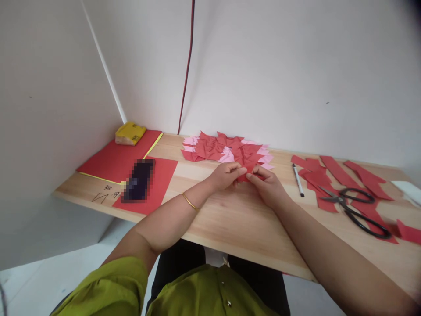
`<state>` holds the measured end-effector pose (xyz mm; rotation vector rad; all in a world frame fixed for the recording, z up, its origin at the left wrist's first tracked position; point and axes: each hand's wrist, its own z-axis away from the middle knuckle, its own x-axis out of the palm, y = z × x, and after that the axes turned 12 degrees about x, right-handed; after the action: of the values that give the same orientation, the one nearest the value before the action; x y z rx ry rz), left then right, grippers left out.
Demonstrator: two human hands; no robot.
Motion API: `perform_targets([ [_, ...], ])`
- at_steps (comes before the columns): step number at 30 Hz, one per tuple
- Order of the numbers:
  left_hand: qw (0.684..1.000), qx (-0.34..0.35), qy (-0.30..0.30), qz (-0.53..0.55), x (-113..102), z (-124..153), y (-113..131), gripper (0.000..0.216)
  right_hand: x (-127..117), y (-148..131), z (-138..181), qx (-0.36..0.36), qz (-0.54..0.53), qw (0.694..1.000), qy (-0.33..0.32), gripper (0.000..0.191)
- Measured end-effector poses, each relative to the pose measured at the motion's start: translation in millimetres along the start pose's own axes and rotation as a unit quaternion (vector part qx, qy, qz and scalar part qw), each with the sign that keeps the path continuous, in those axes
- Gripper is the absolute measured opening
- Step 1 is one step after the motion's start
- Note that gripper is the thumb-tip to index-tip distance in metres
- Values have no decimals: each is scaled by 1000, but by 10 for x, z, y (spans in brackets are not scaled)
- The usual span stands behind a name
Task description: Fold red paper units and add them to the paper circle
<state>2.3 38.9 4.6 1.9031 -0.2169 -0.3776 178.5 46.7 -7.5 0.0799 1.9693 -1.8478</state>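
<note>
My left hand (226,174) and my right hand (268,184) meet at the middle of the wooden table (230,219). Both pinch a small folded red paper piece (247,174) between fingertips, just above the tabletop. Right behind my hands lies a spread of folded red and pink paper triangles (226,149), touching one another in a flat cluster. A thin gold bangle sits on my left wrist.
Red paper strips (332,169), black scissors (358,208) and a pen (298,180) lie at the right. At the left are red paper sheets (115,158), a yellow packet (130,133) and a dark phone (138,180). A red cable (187,66) hangs down the white wall.
</note>
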Motion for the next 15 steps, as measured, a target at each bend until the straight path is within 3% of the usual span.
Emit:
perform_targets([
  [8,997,38,2,-61,-19,14,62,26,8,-71,31,6,-14,1000,-13,29],
  [11,999,3,30,23,-18,-2,39,34,22,-57,31,-3,-41,999,-15,26],
  [15,967,-127,45,214,-40,-19,9,36,19,-43,15,-24,-86,996,-13,20],
])
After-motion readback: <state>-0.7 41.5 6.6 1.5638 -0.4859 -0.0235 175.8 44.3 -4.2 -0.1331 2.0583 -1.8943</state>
